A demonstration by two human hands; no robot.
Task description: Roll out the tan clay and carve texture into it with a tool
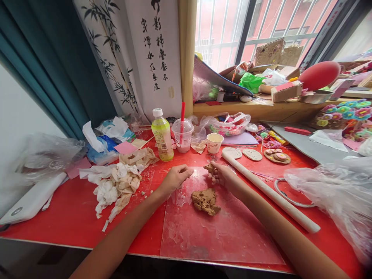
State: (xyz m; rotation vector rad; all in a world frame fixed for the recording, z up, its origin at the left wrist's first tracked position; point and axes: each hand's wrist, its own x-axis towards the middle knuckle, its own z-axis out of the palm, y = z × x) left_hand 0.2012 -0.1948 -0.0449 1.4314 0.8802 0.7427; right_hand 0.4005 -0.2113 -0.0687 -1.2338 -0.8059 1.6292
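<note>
A flat, ragged lump of brown clay [205, 201] lies on a clear plastic sheet [209, 240] over the red table. Just behind it, my right hand [219, 174] grips a small piece of brown clay [209, 167] between thumb and fingers. My left hand [178, 179] hovers over the sheet's left side, thumb and fingertips pressed together. Whether a tiny bit sits in that pinch I cannot make out. The two hands are apart, with a gap of bare sheet between them.
A long pale rolling pin [270, 192] lies right of my right forearm. Behind stand a bottle [162, 135], a lidded cup with a red straw [182, 135] and a paper cup [214, 144]. Crumpled tissues [119, 182] lie left; plastic bags [328, 193] lie right.
</note>
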